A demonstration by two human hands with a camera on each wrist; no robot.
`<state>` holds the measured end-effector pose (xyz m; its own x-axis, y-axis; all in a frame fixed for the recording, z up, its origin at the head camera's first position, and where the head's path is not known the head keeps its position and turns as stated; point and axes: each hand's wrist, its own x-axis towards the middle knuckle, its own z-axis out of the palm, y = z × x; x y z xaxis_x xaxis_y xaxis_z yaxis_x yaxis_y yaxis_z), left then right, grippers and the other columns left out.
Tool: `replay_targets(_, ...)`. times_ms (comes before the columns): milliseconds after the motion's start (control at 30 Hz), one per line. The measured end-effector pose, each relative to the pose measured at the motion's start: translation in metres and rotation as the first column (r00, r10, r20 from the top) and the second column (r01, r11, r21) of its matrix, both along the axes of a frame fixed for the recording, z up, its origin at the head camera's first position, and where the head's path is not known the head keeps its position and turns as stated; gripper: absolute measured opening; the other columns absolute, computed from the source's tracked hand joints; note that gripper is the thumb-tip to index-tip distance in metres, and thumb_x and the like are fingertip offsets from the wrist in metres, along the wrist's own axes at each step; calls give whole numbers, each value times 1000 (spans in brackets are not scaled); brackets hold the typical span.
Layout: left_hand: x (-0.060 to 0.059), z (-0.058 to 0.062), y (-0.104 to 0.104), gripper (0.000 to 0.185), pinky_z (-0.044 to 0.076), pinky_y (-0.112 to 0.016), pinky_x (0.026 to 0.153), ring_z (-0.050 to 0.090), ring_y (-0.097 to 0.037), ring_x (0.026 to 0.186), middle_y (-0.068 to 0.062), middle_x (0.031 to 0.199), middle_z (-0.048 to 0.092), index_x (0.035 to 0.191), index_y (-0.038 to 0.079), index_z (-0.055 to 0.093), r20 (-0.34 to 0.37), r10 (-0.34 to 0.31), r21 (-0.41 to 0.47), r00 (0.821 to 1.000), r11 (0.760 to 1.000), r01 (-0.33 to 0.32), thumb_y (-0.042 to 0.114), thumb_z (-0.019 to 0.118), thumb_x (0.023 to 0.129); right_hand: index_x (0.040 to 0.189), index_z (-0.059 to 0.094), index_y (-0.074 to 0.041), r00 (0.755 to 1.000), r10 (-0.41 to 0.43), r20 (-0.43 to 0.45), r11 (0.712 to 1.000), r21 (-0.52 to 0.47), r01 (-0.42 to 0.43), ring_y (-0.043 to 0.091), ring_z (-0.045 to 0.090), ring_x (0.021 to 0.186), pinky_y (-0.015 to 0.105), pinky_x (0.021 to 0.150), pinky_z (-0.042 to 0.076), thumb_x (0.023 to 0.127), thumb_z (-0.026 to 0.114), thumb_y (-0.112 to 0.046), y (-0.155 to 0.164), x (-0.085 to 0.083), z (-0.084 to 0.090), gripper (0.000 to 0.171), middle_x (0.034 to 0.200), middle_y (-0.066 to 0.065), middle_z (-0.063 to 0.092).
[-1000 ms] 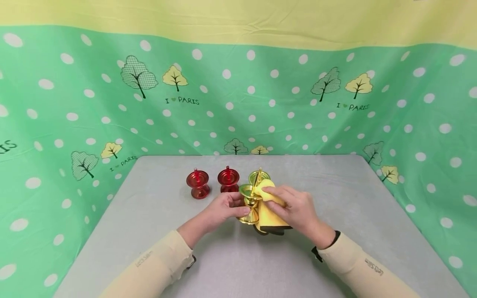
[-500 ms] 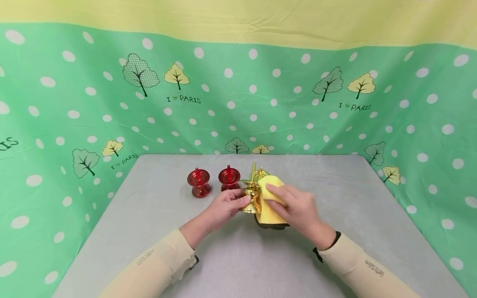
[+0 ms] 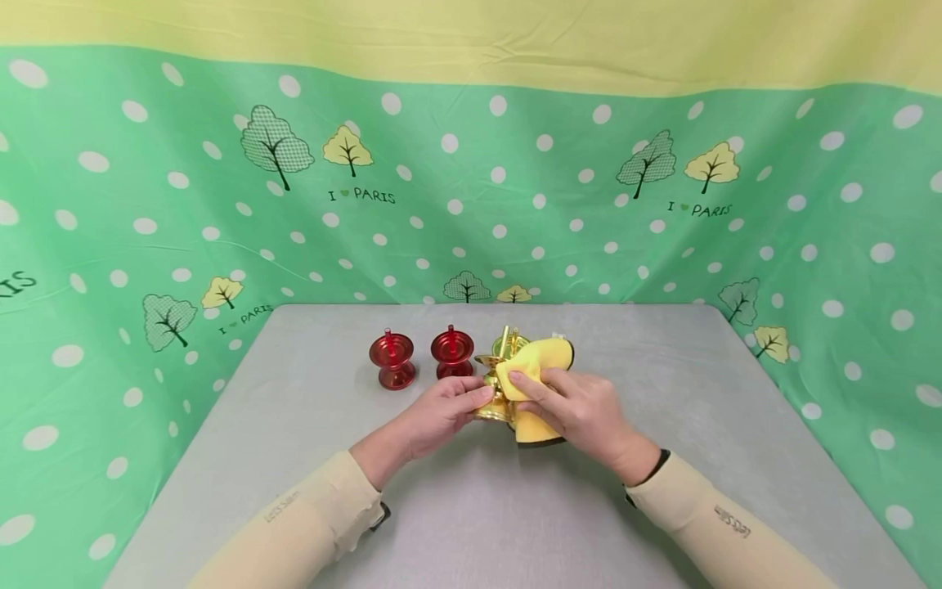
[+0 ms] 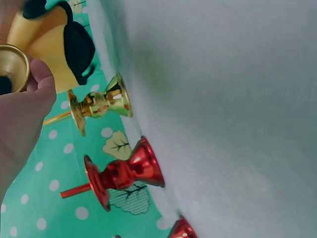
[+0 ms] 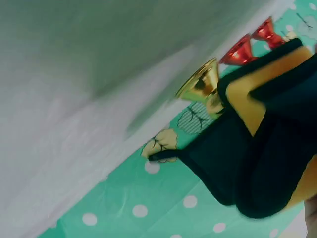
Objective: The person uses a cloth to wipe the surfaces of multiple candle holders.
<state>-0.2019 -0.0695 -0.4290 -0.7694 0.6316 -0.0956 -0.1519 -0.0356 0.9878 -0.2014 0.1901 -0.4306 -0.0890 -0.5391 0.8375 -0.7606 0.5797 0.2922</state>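
Note:
In the head view my left hand (image 3: pixel 445 413) grips a gold candle holder (image 3: pixel 491 411) near its waist and base, its spike pointing up. My right hand (image 3: pixel 592 413) pinches a yellow cloth (image 3: pixel 540 360) with a dark back and presses it against the right side of that holder, hiding part of the stem and dish. The left wrist view shows the hollow underside of the held holder (image 4: pixel 17 62) raised off the table. A second gold candle holder (image 4: pixel 99 104) stands on the table behind, mostly covered by the cloth in the head view.
Two red candle holders, a left one (image 3: pixel 396 375) and a right one (image 3: pixel 451 353), stand upright left of the second gold one. They share a grey table (image 3: pixel 471 523), backed and flanked by a green dotted curtain (image 3: pixel 471 180).
The held candle holder has gone from leaning toward me to nearly upright. The cloth has slid left across it, its far corner now flipped up to the right.

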Motion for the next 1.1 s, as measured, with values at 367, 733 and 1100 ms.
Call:
replay_targets(367,-1,0,-1,47,53,-33,114,70,-6,110,-2,123,76,145,-10,55,-39,15,-13,999,1000,-15,23,55,113,121,82,-21,954,128,270,990,-94,-107,6,52,54,20,48,46,104,69,-42,3,-2,-5,31,80,-1,71)
replay_targets(733,-2,5,-3,43,56,-22,100,69,-5,104,6,109,76,141,-15,56,-70,-13,0,997,1000,13,18,54,113,116,84,-18,951,160,263,982,-143,-125,5,49,54,18,46,42,104,70,-38,1,-6,-12,27,78,-1,69)
replay_targets(1100,-4,2,0,45,56,-24,101,69,-9,106,-2,117,77,140,-9,60,-114,-12,-65,993,998,5,26,57,112,117,84,-17,961,134,240,985,-142,-101,5,48,53,17,45,40,104,71,-36,-2,-3,-9,26,76,-1,68)
